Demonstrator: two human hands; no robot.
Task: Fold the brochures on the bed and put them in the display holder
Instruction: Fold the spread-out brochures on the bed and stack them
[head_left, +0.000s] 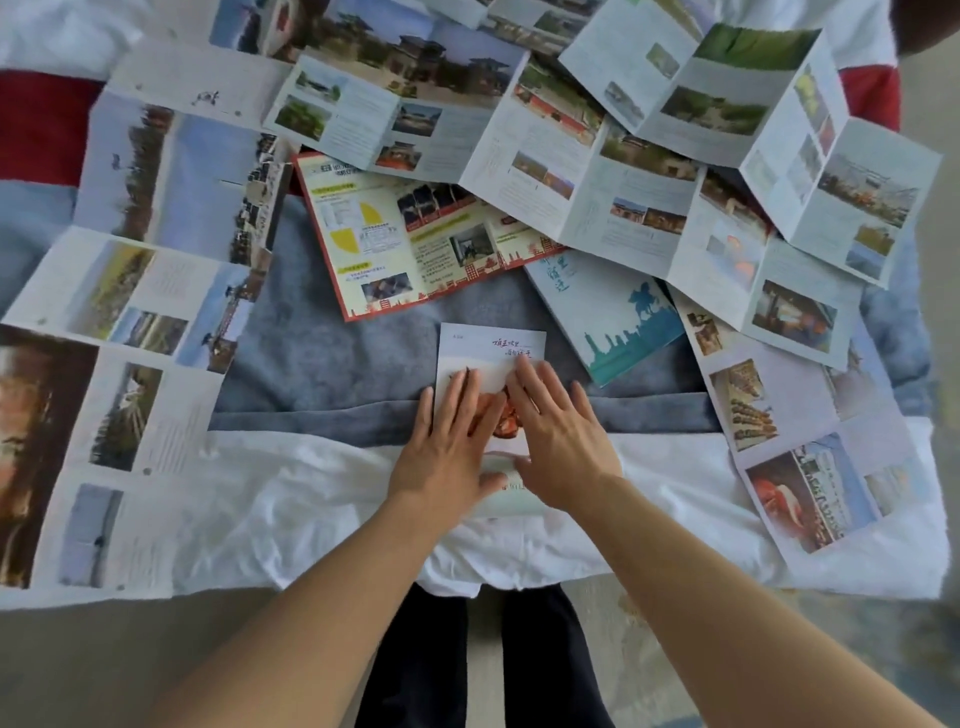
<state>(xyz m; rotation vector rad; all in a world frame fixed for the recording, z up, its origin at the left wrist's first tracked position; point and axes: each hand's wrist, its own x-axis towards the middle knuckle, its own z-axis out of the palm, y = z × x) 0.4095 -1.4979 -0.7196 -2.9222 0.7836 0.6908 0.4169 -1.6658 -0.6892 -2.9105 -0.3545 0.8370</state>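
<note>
A folded white brochure (491, 353) with red writing and an orange picture lies near the front edge of the bed. My left hand (449, 447) rests flat on its left half with fingers spread. My right hand (558, 436) presses flat on its right half, fingertips touching a folded flap near the top. Both hands cover the middle of the brochure, and its near end shows between my wrists. No display holder is in view.
Several unfolded brochures lie around: a large photo sheet (130, 322) on the left, a red-bordered one (410, 239) behind, a teal one (618, 317) to the right, and long photo sheets (810, 426) on the right. A grey blanket (322, 364) and white sheet (291, 509) cover the bed.
</note>
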